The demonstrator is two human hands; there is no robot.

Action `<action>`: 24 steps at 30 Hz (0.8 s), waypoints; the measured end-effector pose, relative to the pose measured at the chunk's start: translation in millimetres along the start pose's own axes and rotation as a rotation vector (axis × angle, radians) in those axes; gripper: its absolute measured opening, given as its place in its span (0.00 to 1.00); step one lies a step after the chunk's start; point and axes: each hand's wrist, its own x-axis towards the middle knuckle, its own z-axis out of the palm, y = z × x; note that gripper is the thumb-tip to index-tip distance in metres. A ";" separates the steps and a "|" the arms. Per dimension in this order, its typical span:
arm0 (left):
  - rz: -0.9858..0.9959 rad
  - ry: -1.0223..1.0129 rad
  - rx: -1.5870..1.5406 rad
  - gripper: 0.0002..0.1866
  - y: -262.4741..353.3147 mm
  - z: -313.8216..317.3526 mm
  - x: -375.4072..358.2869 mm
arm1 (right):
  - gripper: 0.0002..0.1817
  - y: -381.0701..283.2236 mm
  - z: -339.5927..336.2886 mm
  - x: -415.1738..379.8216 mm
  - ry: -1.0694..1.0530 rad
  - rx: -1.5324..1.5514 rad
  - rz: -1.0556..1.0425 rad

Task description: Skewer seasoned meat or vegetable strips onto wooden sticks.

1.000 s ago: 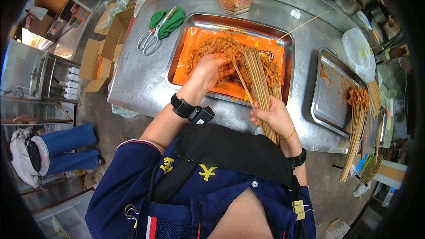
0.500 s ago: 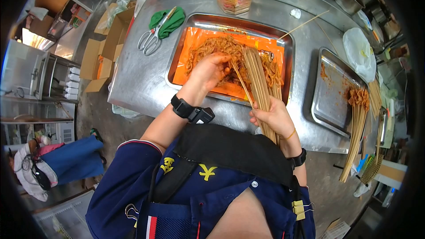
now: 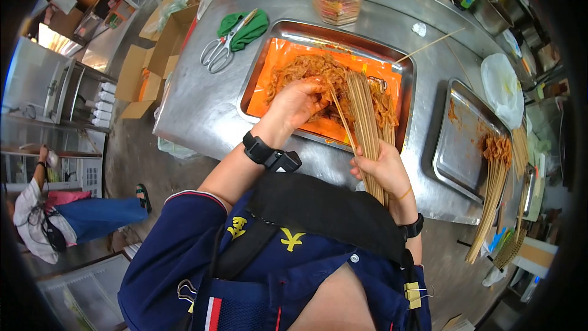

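Note:
My right hand [image 3: 384,170] is wrapped round a thick bundle of bamboo skewers [image 3: 364,110], whose upper ends reach over the large metal tray [image 3: 411,86]. One single skewer [image 3: 344,124] slants away from the bundle toward my left hand [image 3: 300,103]. The sauce-stained fingers of that hand are pinched at its tip, apparently on a reddish strip of food, mostly hidden by them. Red-brown sauced strips of food [image 3: 315,64] lie heaped on an orange plastic sheet [image 3: 277,55] in the tray.
Scissors [image 3: 218,55] and a green cloth [image 3: 252,29] lie left of the tray. A clear container [image 3: 338,6] stands behind it. On the right, a smaller tray [image 3: 456,162] holds loaded skewers [image 3: 490,190]. A person [image 3: 43,214] is at the far left.
The whole view has shifted slightly. My left fingers have closed in at the single skewer's tip, while my right hand keeps its grip on the bundle. The person at left has an arm raised.

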 end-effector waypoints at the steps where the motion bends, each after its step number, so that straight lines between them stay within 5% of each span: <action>1: -0.002 -0.009 -0.013 0.13 -0.4 -3.2 1.5 | 0.07 0.9 0.1 0.6 0.005 -0.015 0.005; 10: 0.137 -0.077 0.225 0.10 -1.5 -9.3 1.1 | 0.08 3.0 1.9 2.8 0.004 -0.075 -0.038; 12: 0.054 0.059 0.251 0.08 -2.5 0.4 -4.5 | 0.10 9.5 3.4 3.2 0.046 0.008 -0.069; 18: 0.313 0.195 0.387 0.05 -6.6 12.9 -19.6 | 0.07 7.9 9.8 4.9 0.076 -0.013 -0.027; 24: 0.246 0.176 0.606 0.08 -21.2 17.3 -29.6 | 0.07 1.8 11.9 7.4 0.072 -0.004 -0.054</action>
